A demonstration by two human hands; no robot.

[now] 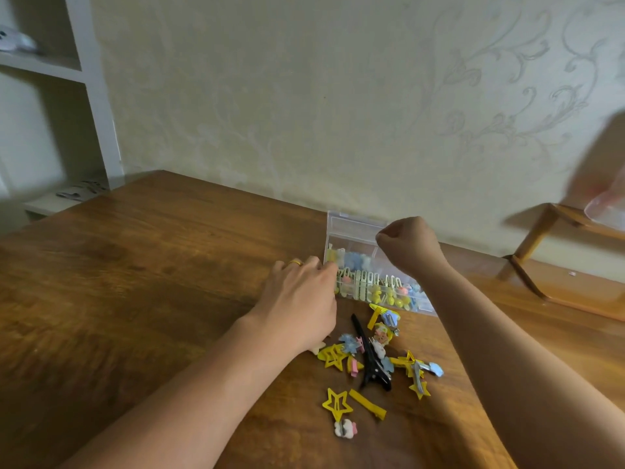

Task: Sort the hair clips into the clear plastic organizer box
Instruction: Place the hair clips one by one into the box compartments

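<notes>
Organizer box (351, 231) clear plastic, long axis running from far-left to near-right, near wall on wooden table (135, 265). Compartments hold yellow, blue clips. Loose hair clips (372, 360) piled just in front. Left hand (297, 299) fingers at box's left end, grip unclear. Right hand (406, 245) fisted above box, possibly pinching something. Patterned wallpaper behind.

Patterned cream wall (304, 96), white shelving (91, 79), wooden table (135, 265)
</notes>
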